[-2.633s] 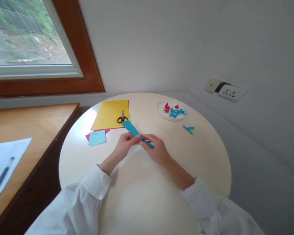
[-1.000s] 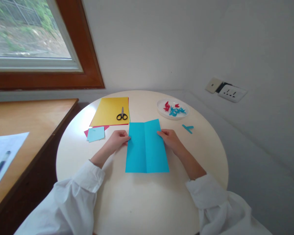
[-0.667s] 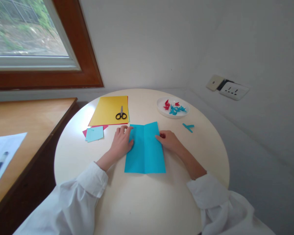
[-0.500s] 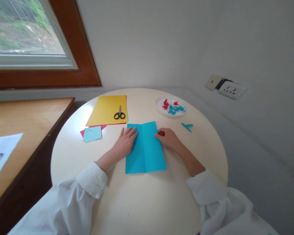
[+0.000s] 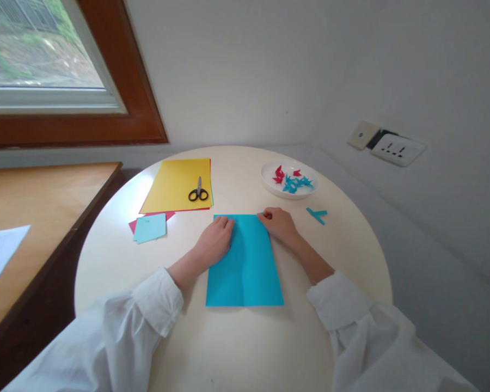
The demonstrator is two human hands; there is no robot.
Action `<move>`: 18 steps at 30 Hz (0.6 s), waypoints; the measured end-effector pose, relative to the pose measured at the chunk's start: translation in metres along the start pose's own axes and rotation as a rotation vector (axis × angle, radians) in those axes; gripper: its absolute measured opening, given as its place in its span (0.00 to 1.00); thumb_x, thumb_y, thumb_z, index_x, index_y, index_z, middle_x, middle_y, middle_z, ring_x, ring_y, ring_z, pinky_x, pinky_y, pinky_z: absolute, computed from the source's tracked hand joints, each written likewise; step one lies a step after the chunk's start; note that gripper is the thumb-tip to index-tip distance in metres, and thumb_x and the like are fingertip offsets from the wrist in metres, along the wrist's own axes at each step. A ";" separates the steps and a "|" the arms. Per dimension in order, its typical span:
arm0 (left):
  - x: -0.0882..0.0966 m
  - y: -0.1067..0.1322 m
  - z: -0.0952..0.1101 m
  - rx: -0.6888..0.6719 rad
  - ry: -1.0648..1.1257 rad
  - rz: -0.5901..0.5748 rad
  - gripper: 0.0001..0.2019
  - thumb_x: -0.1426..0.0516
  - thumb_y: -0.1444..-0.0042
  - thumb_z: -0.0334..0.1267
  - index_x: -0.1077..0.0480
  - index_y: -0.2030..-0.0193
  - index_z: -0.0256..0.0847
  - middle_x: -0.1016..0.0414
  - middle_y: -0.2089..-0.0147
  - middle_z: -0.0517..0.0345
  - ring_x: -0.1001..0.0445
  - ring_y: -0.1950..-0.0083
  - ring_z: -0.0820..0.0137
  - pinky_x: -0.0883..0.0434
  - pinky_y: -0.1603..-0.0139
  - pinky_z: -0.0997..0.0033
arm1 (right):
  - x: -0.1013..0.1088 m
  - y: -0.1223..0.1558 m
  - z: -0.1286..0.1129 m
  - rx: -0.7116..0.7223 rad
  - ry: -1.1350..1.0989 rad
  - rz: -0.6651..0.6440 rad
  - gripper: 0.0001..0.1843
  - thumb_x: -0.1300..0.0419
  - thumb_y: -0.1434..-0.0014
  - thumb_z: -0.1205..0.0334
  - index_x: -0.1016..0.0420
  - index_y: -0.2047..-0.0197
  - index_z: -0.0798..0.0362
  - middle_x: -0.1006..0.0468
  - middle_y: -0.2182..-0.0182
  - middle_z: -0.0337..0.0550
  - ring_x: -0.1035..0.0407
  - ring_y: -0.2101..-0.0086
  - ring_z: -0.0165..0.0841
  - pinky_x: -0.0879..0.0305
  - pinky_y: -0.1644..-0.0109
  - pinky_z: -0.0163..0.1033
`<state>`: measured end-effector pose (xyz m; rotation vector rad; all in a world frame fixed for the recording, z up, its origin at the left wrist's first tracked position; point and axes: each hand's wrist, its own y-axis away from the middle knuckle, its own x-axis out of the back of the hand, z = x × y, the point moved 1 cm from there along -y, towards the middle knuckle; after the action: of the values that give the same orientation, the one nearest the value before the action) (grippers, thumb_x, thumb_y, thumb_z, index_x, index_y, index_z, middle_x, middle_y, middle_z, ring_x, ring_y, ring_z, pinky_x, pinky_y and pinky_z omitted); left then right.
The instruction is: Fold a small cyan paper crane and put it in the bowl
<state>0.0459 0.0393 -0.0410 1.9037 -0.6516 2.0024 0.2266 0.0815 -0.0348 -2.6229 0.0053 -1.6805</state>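
A bright blue paper sheet (image 5: 247, 267) with a centre crease lies flat on the round cream table (image 5: 237, 337) in front of me. My left hand (image 5: 216, 240) rests on the sheet's upper left part, fingers laid flat and close together. My right hand (image 5: 278, 224) sits at the sheet's top right corner with fingers curled and pinched on that corner. Both arms are in white sleeves.
Black-handled scissors (image 5: 198, 192) lie on a yellow sheet (image 5: 173, 185) at the back left. A light blue square (image 5: 149, 227) overlaps a pink piece (image 5: 132, 224). A white plate (image 5: 266, 178) holds red and blue cut shapes; a blue scrap (image 5: 317, 215) lies beside it. A wooden desk (image 5: 41, 207) stands left.
The folded blue strip was opened into a full sheet and laid flat. My left hand moved onto the sheet; my right hand went up to its top right corner. The sheet sits nearer me.
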 end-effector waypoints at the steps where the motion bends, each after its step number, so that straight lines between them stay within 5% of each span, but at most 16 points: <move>1: -0.002 0.000 0.000 0.001 0.020 0.024 0.16 0.55 0.45 0.27 0.35 0.52 0.27 0.32 0.57 0.40 0.33 0.53 0.59 0.34 0.49 0.58 | 0.000 0.000 -0.001 0.005 0.017 -0.002 0.14 0.48 0.45 0.57 0.27 0.76 0.53 0.23 0.74 0.42 0.33 0.73 0.32 0.49 0.69 0.35; 8: -0.014 0.002 -0.003 -0.038 0.092 0.089 0.23 0.57 0.42 0.32 0.45 0.41 0.23 0.45 0.38 0.33 0.46 0.37 0.54 0.42 0.41 0.53 | -0.001 0.000 -0.003 0.060 0.165 -0.003 0.15 0.50 0.43 0.58 0.29 0.76 0.53 0.22 0.73 0.44 0.33 0.71 0.33 0.52 0.69 0.36; 18: -0.020 -0.010 0.006 0.003 -0.011 0.165 0.23 0.61 0.38 0.38 0.42 0.42 0.24 0.34 0.44 0.37 0.38 0.43 0.56 0.39 0.46 0.54 | -0.002 0.000 -0.002 0.076 0.192 0.010 0.16 0.51 0.42 0.58 0.29 0.77 0.53 0.22 0.73 0.44 0.33 0.70 0.34 0.52 0.68 0.37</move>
<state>0.0572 0.0462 -0.0591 1.9197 -0.8340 2.0925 0.2238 0.0811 -0.0357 -2.3948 -0.0405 -1.8820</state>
